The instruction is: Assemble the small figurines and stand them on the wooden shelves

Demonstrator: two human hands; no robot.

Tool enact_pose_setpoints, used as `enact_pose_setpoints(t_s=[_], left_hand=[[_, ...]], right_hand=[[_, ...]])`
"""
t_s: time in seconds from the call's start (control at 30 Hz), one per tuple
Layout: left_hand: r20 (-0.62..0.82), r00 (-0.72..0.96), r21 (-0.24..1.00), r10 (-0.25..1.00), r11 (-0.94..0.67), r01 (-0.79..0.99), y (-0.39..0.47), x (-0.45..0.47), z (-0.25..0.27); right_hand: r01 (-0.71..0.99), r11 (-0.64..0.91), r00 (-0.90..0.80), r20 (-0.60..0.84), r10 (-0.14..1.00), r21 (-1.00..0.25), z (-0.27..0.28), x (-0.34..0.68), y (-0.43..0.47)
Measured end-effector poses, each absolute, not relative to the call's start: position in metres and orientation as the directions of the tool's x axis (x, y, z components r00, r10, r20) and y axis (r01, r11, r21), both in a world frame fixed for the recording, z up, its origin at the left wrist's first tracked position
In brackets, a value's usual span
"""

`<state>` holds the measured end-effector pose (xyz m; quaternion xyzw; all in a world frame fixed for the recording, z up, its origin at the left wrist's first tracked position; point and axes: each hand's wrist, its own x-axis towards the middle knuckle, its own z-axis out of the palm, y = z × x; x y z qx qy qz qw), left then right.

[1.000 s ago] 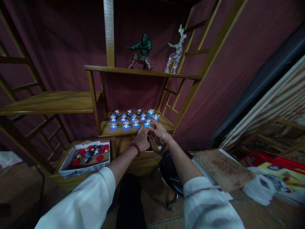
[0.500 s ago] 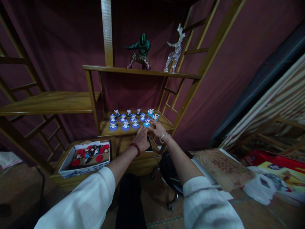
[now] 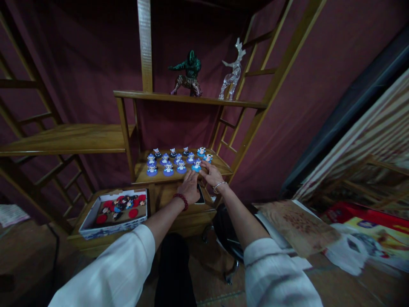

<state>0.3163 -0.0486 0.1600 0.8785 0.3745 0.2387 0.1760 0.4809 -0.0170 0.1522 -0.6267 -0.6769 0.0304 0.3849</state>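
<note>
Head view: figurines stand in rows, others lie in the box; left hand and right hand flank one, fingers' grip unclear.

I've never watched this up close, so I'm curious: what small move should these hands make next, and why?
Perhaps ease the left hand and right hand gently back: the blue-based figurine beside their fingertips already stands upright, roughly in line with the front row's purple-based figurines, and further nudging might spoil that.
</note>
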Motion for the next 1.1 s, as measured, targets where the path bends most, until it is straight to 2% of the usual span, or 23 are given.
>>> enact_pose_setpoints(t_s=[0.27,0.5,0.7,0.9,1.1], left_hand=[[0.305,0.585,0.419,0.751,-0.658,0.626,-0.058,0.313,0.159],[0.288,0.524,0.356,0.802,-0.597,0.719,-0.07,0.307,0.164],[0.343,0.502,0.287,0.794,-0.597,0.749,-0.077,0.306,0.162],[0.345,0.49,0.28,0.801,-0.586,0.761,-0.081,0.304,0.157],[0.394,0.487,0.242,0.779,-0.6,0.763,-0.083,0.301,0.153]], right_hand=[[0.838,0.22,0.145,0.593,0.792,-0.499,0.152,0.471,-0.036],[0.824,0.207,0.207,0.62,0.757,-0.528,0.151,0.464,-0.042],[0.791,0.239,0.236,0.641,0.73,-0.563,0.144,0.467,-0.042],[0.737,0.262,0.297,0.647,0.702,-0.623,0.137,0.467,-0.046],[0.734,0.299,0.315,0.696,0.645,-0.61,0.135,0.459,-0.052]])
